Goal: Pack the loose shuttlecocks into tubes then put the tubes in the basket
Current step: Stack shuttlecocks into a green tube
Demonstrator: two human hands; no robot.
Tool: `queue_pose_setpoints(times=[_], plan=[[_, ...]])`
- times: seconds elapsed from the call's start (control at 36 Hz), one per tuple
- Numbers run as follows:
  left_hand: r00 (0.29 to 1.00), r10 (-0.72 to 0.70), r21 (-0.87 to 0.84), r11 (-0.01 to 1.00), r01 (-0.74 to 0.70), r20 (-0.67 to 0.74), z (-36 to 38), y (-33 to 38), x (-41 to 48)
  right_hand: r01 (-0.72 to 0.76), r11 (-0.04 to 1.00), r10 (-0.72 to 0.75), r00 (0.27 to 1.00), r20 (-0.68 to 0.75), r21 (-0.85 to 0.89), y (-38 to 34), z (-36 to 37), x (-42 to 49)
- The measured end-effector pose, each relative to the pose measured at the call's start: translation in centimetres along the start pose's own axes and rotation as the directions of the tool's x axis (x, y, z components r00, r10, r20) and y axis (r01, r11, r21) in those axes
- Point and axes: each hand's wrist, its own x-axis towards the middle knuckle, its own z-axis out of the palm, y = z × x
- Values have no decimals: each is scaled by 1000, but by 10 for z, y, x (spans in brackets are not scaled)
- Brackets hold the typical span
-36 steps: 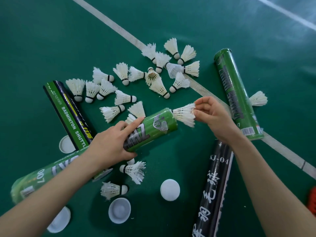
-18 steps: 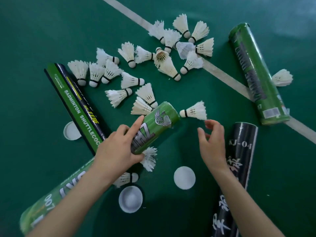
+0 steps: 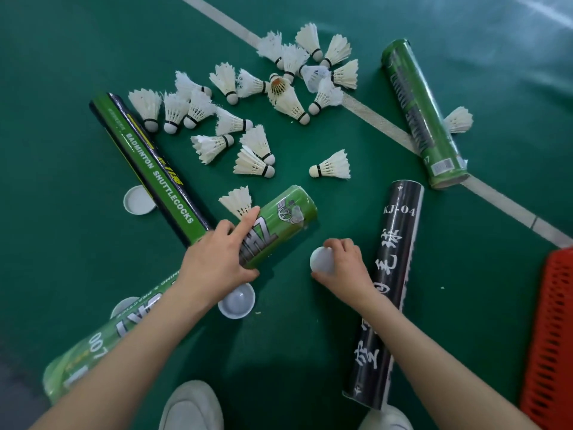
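Head view shows my left hand [image 3: 217, 259] wrapped round the green tube [image 3: 279, 218], forefinger laid along it and its mouth pointing away from me. A second ago my right hand was at that mouth with a shuttlecock. Half a second ago the shuttlecock lay on the floor [image 3: 62, 57] beyond the mouth and the hand was empty. Now the right hand [image 3: 344, 262] has drawn back toward me, and its curled fingers pinch a white cap [image 3: 321, 259] just right of the tube, beside the black tube [image 3: 393, 274]. I cannot tell whether the cap has left the floor.

The shuttlecock [image 3: 331, 167] lies alone on its side, a little apart from the pile [image 3: 288, 100] farther out.

I read this as the switch from filling to closing. Either the tube is full or that last one would not seat, but I cannot see into the mouth to say which. The next move should be to bring the cap to the mouth and press it on square while the left hand steadies the tube.

The basket [image 3: 552, 336] sits at the right edge, and I see no tube in it. With so many shuttlecocks loose, the job looks far from finished.
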Motion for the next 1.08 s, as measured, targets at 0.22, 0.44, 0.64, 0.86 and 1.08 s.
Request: queue_pose_setpoints(times=[0.22, 0.44, 0.64, 0.86, 1.08], plan=[[1000, 9, -65, 998, -9, -6, 7, 5, -31, -12, 798, 127, 981, -149, 603, -20, -44, -13], [999, 31, -115, 993, -36, -42, 9, 11, -54, 78, 140, 207, 972, -107, 987, -41, -72, -18], [988, 106, -146, 982, -121, -112, 7, 30, -63, 151, 384, 21, 985, -173, 911, -46, -69, -38], [973, 142, -113, 980, -163, -180, 0, 44, -65, 223, 412, -134, 974, -183, 884, -44, -71, -60], [966, 166, -40, 983, -177, -199, 4, 59, -73, 284, 404, -104, 959, -265, 869, -35, -67, -73]])
